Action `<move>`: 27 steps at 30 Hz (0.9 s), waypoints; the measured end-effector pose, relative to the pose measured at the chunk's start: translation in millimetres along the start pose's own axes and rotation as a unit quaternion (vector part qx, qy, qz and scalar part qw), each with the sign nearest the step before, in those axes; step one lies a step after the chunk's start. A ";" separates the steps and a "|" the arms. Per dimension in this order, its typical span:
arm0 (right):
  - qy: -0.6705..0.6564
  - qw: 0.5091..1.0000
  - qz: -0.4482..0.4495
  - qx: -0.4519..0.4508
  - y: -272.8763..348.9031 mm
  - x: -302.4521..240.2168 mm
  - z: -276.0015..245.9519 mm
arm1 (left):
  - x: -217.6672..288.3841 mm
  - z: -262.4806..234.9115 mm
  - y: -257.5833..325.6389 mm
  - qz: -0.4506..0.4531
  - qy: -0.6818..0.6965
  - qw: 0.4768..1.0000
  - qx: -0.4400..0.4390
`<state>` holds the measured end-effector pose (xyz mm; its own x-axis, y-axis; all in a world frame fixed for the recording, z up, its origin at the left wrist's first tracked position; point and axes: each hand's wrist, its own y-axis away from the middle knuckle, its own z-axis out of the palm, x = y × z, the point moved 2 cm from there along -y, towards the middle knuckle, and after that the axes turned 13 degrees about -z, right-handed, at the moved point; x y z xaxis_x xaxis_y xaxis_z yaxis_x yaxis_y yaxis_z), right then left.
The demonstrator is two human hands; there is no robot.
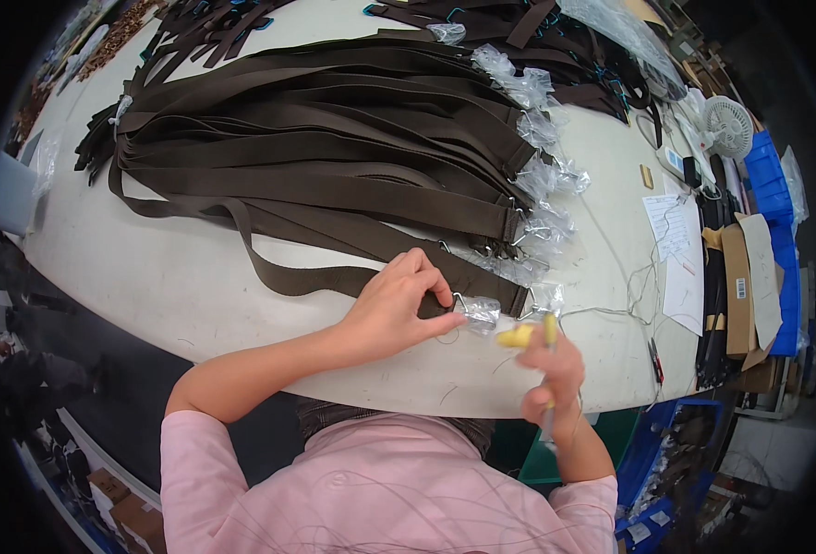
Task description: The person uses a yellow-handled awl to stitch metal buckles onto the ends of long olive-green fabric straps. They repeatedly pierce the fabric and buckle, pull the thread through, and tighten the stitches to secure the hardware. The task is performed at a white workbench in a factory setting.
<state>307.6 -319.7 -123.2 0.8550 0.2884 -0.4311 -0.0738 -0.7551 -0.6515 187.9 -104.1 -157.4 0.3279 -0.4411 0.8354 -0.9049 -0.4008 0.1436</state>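
Note:
My left hand pinches the end of a dark brown webbing strap near the table's front edge. Just past its fingertips, a metal ring on the strap end is wrapped in clear plastic. My right hand, blurred by motion, is a little to the right, holding a slim tool with yellow on it; its kind is not clear. A yellow piece shows at its fingers. Beyond my hands lies a large bundle of brown straps, their metal-fitted ends in clear plastic.
More straps with blue-edged fittings lie at the far side. On the right are a small white fan, written paper, a red-and-black tool, a cardboard box and blue bins. Loose threads trail across the white table.

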 end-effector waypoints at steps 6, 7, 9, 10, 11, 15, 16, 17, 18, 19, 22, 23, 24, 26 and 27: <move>-0.087 0.968 0.141 0.186 -37.1 25.2 -1.1 | -3.6 6.6 4.4 0.017 -0.034 0.999 -0.006; -0.164 0.950 0.180 0.197 -36.7 29.5 3.8 | -4.9 5.4 4.2 0.029 -0.027 0.999 -0.006; -0.313 0.890 0.252 0.215 -29.1 41.0 20.0 | -8.9 2.4 3.0 0.039 0.000 0.999 -0.017; -0.353 0.856 0.290 0.240 -27.6 44.1 30.1 | -11.6 0.5 1.7 0.038 0.019 0.999 -0.027; -0.357 0.854 0.306 0.221 -24.8 44.4 36.5 | -13.4 -1.2 1.2 0.037 0.038 0.998 -0.038; -0.351 0.861 0.334 0.153 -17.3 39.0 53.6 | -16.7 -6.1 3.8 0.073 0.058 0.995 -0.034; -0.350 0.863 0.335 0.145 -10.6 39.7 58.6 | -18.7 -6.5 4.7 0.071 0.067 0.995 -0.037; -0.349 0.864 0.335 0.136 -6.8 40.1 61.5 | -19.9 -6.3 5.4 0.068 0.077 0.994 -0.040; -0.329 0.878 0.320 0.138 -7.2 39.9 60.6 | -20.4 -5.9 5.9 0.064 0.091 0.993 -0.036; -0.308 0.890 0.304 0.140 -7.9 39.6 59.2 | -20.2 -5.6 6.8 0.059 0.104 0.992 -0.033; -0.218 0.943 0.200 0.151 -9.3 34.5 56.8 | -13.7 -3.4 11.0 0.097 0.039 0.994 0.009; -0.183 0.959 0.154 0.154 -8.9 31.7 55.8 | -11.4 -1.6 12.0 0.118 -0.001 0.993 0.029; -0.153 0.972 0.127 0.128 -7.5 30.1 54.3 | -11.0 1.1 13.5 0.124 -0.013 0.992 0.023; -0.092 0.990 0.069 0.075 -3.7 28.8 49.7 | -11.4 6.3 15.6 0.135 -0.037 0.990 0.011; -0.071 0.994 0.060 0.059 -2.4 28.0 49.8 | -13.6 8.4 15.5 0.162 -0.049 0.986 0.005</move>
<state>306.2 -280.5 -164.8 0.7564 0.2871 -0.5878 -0.2368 -0.7175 -0.6551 171.6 -111.1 -171.1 0.0474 -0.6226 0.7811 -0.9640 -0.2334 -0.1275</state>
